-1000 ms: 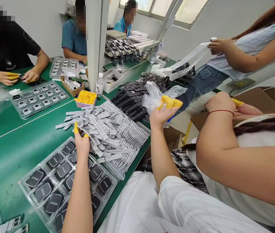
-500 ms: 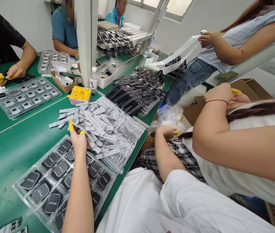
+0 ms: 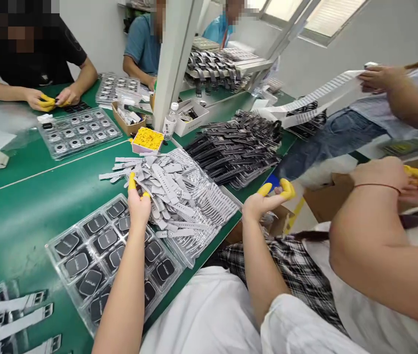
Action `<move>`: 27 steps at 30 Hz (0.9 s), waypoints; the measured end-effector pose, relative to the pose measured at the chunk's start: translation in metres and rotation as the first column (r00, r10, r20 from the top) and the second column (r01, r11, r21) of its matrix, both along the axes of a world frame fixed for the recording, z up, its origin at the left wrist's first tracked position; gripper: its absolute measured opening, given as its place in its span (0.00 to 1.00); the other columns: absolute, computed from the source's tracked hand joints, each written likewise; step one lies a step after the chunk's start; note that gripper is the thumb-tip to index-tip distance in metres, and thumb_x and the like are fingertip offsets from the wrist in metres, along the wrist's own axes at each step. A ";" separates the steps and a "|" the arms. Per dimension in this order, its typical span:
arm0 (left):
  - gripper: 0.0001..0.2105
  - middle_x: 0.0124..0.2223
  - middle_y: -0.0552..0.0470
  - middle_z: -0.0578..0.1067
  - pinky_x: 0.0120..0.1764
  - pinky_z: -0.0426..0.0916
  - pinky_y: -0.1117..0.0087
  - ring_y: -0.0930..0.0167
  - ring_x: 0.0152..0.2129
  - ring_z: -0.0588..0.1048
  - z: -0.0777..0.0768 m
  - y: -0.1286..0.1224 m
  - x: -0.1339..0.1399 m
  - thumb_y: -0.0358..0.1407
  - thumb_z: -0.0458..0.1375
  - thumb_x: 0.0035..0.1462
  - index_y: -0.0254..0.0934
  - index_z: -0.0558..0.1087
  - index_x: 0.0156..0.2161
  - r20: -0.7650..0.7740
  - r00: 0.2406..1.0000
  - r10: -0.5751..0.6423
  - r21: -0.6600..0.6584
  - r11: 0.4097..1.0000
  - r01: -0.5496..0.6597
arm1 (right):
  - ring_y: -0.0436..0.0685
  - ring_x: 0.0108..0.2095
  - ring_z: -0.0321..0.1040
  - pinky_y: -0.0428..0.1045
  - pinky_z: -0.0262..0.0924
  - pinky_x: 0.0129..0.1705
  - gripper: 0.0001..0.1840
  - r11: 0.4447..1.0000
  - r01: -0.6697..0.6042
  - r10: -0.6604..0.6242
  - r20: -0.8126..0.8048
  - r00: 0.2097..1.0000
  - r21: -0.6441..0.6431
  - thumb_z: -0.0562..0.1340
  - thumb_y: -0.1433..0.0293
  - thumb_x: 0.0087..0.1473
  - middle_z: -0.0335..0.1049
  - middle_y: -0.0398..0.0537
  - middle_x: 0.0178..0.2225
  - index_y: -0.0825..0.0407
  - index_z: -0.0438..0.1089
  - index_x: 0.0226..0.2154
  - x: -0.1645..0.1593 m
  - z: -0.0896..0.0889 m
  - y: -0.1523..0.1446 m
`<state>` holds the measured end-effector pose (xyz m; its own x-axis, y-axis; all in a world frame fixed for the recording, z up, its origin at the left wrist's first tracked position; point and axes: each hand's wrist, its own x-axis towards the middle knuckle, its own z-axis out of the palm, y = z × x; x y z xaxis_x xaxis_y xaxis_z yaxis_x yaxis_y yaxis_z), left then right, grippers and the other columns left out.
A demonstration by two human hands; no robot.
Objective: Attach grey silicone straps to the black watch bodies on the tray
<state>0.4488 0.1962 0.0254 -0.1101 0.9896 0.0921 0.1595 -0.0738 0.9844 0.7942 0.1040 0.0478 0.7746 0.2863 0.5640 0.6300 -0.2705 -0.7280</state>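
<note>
My left hand (image 3: 139, 204), with yellow finger cots on thumb and forefinger, is at the near left edge of a pile of light grey watch straps (image 3: 170, 184). Its two covered fingertips stand apart; the other fingers are mostly hidden, and I see nothing gripped. Below that forearm lies a clear tray of dark square watch faces (image 3: 107, 239), partly covered by the arm. My right hand (image 3: 262, 202), also in yellow cots, is raised beyond the table edge, palm up, fingers loosely curled and apart with nothing visible in them.
Black straps (image 3: 234, 145) are heaped behind the grey ones. A box of yellow finger cots (image 3: 147, 140) and a bottle (image 3: 170, 122) stand near a white post (image 3: 177, 59). Assembled grey watches (image 3: 17, 317) lie front left. A co-worker's arm (image 3: 374, 241) is close on my right.
The view has swung left, showing more of the table there. My right hand has risen from the clear plastic bags and turned palm up. My left hand stays by the grey straps.
</note>
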 end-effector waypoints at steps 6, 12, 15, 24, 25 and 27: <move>0.33 0.60 0.41 0.73 0.65 0.64 0.51 0.53 0.60 0.70 0.012 -0.008 -0.006 0.29 0.56 0.52 0.38 0.68 0.65 -0.369 0.929 0.022 0.051 0.999 -0.003 | 0.66 0.60 0.64 0.66 0.64 0.60 0.28 0.808 -0.588 0.589 0.033 0.807 -0.039 0.63 0.60 0.59 0.64 0.58 0.59 0.47 0.63 0.60 -0.105 0.017 0.032; 0.23 0.47 0.38 0.76 0.57 0.67 0.49 0.49 0.51 0.71 0.044 -0.019 -0.018 0.33 0.58 0.55 0.36 0.75 0.57 -0.726 0.687 -0.036 -0.016 0.999 0.034 | 0.61 0.48 0.73 0.59 0.69 0.51 0.26 0.710 -0.688 0.676 -0.421 0.605 0.151 0.71 0.54 0.47 0.75 0.54 0.46 0.51 0.71 0.45 -0.114 -0.001 0.081; 0.25 0.50 0.36 0.75 0.56 0.66 0.51 0.49 0.51 0.71 0.061 -0.023 -0.027 0.33 0.56 0.58 0.34 0.71 0.61 -0.778 0.609 -0.152 -0.114 0.988 0.101 | 0.59 0.37 0.74 0.58 0.70 0.46 0.22 0.709 -0.661 0.690 -0.434 0.579 0.245 0.71 0.52 0.45 0.75 0.48 0.33 0.51 0.70 0.34 -0.113 -0.008 0.093; 0.16 0.52 0.36 0.76 0.54 0.68 0.57 0.54 0.52 0.72 0.080 -0.035 -0.077 0.33 0.53 0.64 0.33 0.75 0.54 -0.831 0.439 -0.340 -0.317 0.940 0.127 | 0.57 0.29 0.75 0.58 0.70 0.38 0.23 0.717 -0.374 0.625 -0.307 0.718 0.588 0.68 0.50 0.52 0.65 0.42 0.29 0.44 0.56 0.32 -0.115 0.041 0.106; 0.17 0.54 0.35 0.75 0.56 0.67 0.57 0.54 0.54 0.71 0.081 -0.037 -0.085 0.33 0.52 0.64 0.32 0.74 0.56 -0.839 0.430 -0.333 -0.318 0.942 0.107 | 0.55 0.24 0.71 0.57 0.69 0.31 0.25 0.688 -0.356 0.615 -0.247 0.749 0.632 0.68 0.48 0.51 0.62 0.39 0.27 0.43 0.55 0.32 -0.115 0.056 0.102; 0.21 0.61 0.33 0.71 0.58 0.66 0.54 0.52 0.59 0.68 0.081 -0.040 -0.100 0.34 0.51 0.66 0.31 0.70 0.61 -0.855 0.413 -0.312 -0.320 0.946 0.053 | 0.50 0.19 0.63 0.53 0.63 0.23 0.26 0.651 -0.367 0.602 -0.158 0.783 0.665 0.69 0.47 0.51 0.59 0.36 0.26 0.43 0.55 0.31 -0.116 0.087 0.082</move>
